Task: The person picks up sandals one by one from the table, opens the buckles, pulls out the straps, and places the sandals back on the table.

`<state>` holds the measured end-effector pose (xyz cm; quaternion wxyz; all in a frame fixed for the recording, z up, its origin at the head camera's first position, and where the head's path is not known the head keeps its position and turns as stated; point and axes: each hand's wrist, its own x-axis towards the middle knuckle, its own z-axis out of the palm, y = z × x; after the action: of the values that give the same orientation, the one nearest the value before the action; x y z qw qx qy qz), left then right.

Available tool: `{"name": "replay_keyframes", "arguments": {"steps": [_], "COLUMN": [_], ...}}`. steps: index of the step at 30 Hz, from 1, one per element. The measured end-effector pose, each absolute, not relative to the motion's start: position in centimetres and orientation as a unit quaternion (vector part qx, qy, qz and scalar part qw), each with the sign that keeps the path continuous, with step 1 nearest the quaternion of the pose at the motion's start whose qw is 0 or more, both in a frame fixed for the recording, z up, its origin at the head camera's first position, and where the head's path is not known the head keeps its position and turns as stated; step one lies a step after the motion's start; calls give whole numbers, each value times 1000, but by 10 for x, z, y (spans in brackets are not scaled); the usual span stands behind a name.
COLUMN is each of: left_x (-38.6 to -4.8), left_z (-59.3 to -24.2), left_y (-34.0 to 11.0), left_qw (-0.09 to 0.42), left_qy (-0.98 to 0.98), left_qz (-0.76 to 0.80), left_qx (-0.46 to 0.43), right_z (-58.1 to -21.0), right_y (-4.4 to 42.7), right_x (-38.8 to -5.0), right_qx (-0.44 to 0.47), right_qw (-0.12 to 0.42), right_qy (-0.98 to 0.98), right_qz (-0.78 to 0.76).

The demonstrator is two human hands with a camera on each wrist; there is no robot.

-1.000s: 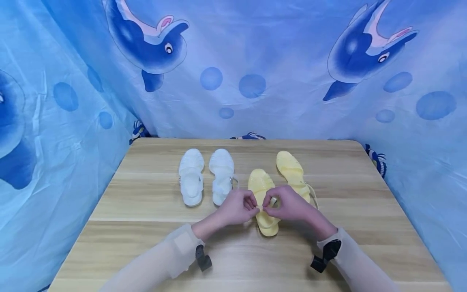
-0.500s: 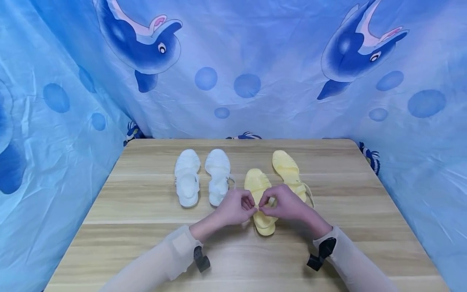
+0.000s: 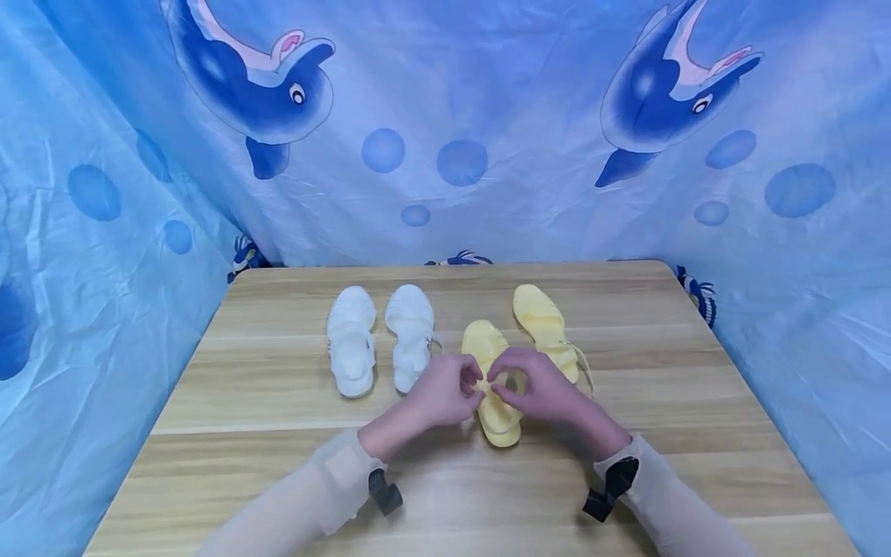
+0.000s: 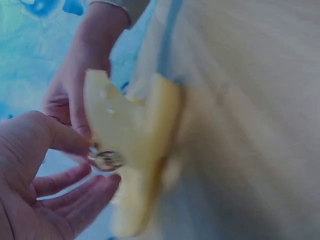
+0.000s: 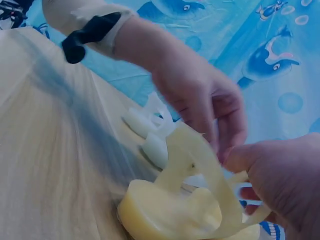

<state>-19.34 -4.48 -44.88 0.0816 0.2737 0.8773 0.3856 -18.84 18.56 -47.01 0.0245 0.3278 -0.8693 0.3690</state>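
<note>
We look down on a yellow sandal [image 3: 503,425].
The left hand [image 3: 442,391] curls round its buckle [image 4: 109,161] — the right hand [image 3: 546,388] pinches its strap [image 5: 259,215] — with white sandals [image 3: 351,340] nearby.

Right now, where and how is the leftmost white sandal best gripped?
Probably around the heel end, coming from the near left: the leftmost white sandal rests sole-down, toe pointing away, heel nearest, while the other white sandal sits close on its right.

I see pale yellow sandals [image 3: 483,339] and white sandals [image 3: 351,339] on the tan wood-grained worktop [image 3: 473,499], with dolphin-patterned blue cloth [image 3: 532,213] behind it.
</note>
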Motion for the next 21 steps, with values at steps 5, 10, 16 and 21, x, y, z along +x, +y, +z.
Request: {"name": "replay_keyframes", "arguments": {"steps": [5,10,16,21], "left_x": [-220,-264,-295,-300], "left_z": [-419,-407,-421,-426], "left_y": [-41,-26,-10,-2], "left_qw": [62,99,215,230], "left_qy": [899,928,943,940], "left_qz": [350,264,117,105], "left_qx": [258,242,227,227], "right_z": [-464,-465,-487,-500], "right_y": [186,186,173,161], "right_x": [-169,-136,-107,-112], "right_qx": [309,290,227,195], "right_qw": [66,67,22,42], "right_qy": [-880,-893,-924,-926], "right_qz": [354,339,307,320]}}
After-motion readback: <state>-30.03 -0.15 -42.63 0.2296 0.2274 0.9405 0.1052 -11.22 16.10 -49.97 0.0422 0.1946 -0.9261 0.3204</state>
